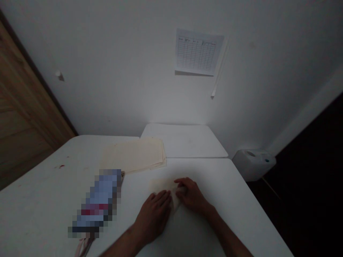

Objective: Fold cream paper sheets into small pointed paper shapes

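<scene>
A thin cream paper sheet [158,184], partly covered by my hands, lies on the white table. My left hand [157,213] rests palm down on the sheet's near left part, its fingers lying flat close together. To the right, my right hand [192,195] touches the paper with bent fingers, and a gap shows between its index finger and thumb. A slanting edge of the sheet comes out between the two hands. Farther back on the left lies a stack of larger cream sheets [134,154].
A pixelated bluish object [100,200] with a strap lies left of my hands. Behind the white table [214,178] stands another white tabletop [187,141] against the wall. A printed chart [198,53] hangs above. A white plastic container [253,164] is beyond the right edge.
</scene>
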### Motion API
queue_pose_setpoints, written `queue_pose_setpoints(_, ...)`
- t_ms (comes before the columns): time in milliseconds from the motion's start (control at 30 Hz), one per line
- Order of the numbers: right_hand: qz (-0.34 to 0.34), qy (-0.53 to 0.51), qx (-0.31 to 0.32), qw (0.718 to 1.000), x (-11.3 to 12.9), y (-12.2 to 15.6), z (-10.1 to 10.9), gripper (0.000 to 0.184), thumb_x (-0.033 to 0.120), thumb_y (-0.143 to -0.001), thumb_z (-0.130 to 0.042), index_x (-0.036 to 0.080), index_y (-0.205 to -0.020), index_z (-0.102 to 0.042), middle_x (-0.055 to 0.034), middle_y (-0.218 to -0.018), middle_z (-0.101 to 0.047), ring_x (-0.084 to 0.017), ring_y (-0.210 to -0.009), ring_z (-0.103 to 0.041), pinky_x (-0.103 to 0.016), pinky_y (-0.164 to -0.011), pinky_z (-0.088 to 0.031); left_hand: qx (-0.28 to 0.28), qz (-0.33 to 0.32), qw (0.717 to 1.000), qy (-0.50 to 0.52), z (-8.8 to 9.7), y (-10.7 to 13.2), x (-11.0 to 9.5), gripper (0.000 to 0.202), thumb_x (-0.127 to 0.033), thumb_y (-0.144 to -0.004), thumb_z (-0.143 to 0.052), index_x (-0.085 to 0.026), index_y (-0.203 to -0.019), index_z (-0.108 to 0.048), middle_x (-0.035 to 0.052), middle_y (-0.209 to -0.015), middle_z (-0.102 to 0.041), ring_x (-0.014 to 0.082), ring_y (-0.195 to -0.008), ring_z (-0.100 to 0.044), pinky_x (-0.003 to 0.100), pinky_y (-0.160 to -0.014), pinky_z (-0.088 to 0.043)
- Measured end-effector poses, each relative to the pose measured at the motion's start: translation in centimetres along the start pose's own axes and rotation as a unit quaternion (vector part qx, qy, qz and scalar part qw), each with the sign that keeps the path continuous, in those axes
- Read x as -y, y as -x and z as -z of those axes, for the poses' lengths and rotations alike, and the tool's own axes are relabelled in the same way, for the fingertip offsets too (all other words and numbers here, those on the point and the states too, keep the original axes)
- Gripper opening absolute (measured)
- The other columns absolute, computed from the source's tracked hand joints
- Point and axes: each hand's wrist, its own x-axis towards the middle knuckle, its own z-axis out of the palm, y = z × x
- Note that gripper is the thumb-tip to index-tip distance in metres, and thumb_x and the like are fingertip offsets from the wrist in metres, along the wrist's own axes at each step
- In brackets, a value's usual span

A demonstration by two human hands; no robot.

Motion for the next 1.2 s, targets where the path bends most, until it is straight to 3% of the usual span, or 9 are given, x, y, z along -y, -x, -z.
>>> queue_pose_setpoints(67,0.011,-0.022,0.005,1.0,-0.1,0.6,1.2,0.034,0.022,-0.081,-0.061,0.022,-0.115,-0.059,-0.0041,-0.097,-0.066,-0.019,-0.091,-0.06,-0.034,-0.088,-0.042,-0.003,0.004,1.0,0.005,-0.1,0.0,0.1,0.037,-0.014,-0.09,-0.04,-0.017,-0.123,-0.057,0.0113,-0.132,-0.059,0.0291,-0.117,-0.057,0.05,-0.09,-0.051)
queue_pose_setpoints(133,0.014,-0.053,0.031,0.998,-0.1,1.1,2.4,0.024,0.029,-0.093,-0.047,0.022,-0.11,-0.062,-0.001,-0.079,-0.068,-0.018,-0.082,-0.062,-0.033,-0.087,-0.042,-0.005,0.011,1.0,0.008,-0.3,0.0,0.2,0.035,-0.015,-0.091,-0.041,-0.018,-0.121,-0.058,0.0109,-0.132,-0.058,0.0295,-0.117,-0.057,0.051,-0.09,-0.05)
queue_pose_setpoints(200,0.007,-0.042,0.06,0.997,0.2,1.3,3.2,0.034,0.03,-0.099,-0.034,0.022,-0.099,-0.066,0.0003,-0.069,-0.067,-0.016,-0.076,-0.063,-0.032,-0.085,-0.041,-0.011,0.025,1.0,0.007,-0.6,0.1,0.3,0.033,-0.019,-0.09,-0.045,-0.019,-0.12,-0.059,0.0115,-0.134,-0.057,0.0307,-0.116,-0.056,0.052,-0.092,-0.05)
queue_pose_setpoints(267,-0.009,0.019,0.088,0.996,0.6,1.1,3.3,0.037,0.033,-0.099,-0.036,0.021,-0.087,-0.069,-0.0006,-0.069,-0.068,-0.016,-0.073,-0.062,-0.03,-0.08,-0.041,-0.022,0.039,0.999,0.006,-1.0,0.3,0.5,0.034,-0.022,-0.089,-0.049,-0.019,-0.121,-0.058,0.0126,-0.136,-0.054,0.0322,-0.117,-0.054,0.052,-0.094,-0.049)
queue_pose_setpoints(333,-0.025,0.106,0.107,0.988,1.2,0.7,2.8,0.028,0.037,-0.094,-0.049,0.021,-0.083,-0.07,-0.0023,-0.073,-0.068,-0.017,-0.073,-0.061,-0.029,-0.074,-0.041,-0.031,0.05,0.998,0.009,-1.1,0.3,0.6,0.036,-0.024,-0.087,-0.052,-0.018,-0.123,-0.057,0.0134,-0.137,-0.052,0.033,-0.119,-0.053,0.052,-0.096,-0.048)
queue_pose_setpoints(467,0.004,0.177,0.137,0.975,2.5,0.0,1.4,0.017,0.028,-0.088,-0.056,0.021,-0.093,-0.07,-0.0034,-0.079,-0.068,-0.018,-0.082,-0.06,-0.027,-0.078,-0.042,-0.046,0.056,0.997,0.023,-1.0,0.2,0.8,0.04,-0.027,-0.085,-0.056,-0.018,-0.124,-0.056,0.0126,-0.138,-0.052,0.0335,-0.124,-0.049,0.053,-0.098,-0.046)
queue_pose_setpoints(667,-0.005,0.18,0.158,0.971,3.4,0.0,1.0,0.034,0.024,-0.088,-0.052,0.021,-0.12,-0.063,-0.0054,-0.089,-0.067,-0.019,-0.089,-0.059,-0.027,-0.084,-0.042,-0.061,0.009,0.997,0.041,-1.3,0.3,1.2,0.044,-0.022,-0.088,-0.05,-0.016,-0.132,-0.051,0.0103,-0.14,-0.051,0.0271,-0.13,-0.046,0.044,-0.102,-0.047)
queue_pose_setpoints(1200,0.003,0.186,0.143,0.972,3.1,0.2,0.6,0.034,0.024,-0.088,-0.052,0.019,-0.119,-0.064,-0.007,-0.094,-0.067,-0.021,-0.092,-0.059,-0.03,-0.087,-0.044,-0.03,0.019,0.999,0.013,-1.1,0.3,0.8,0.043,-0.025,-0.09,-0.048,-0.015,-0.131,-0.053,0.012,-0.137,-0.054,0.0289,-0.127,-0.049,0.045,-0.1,-0.048)
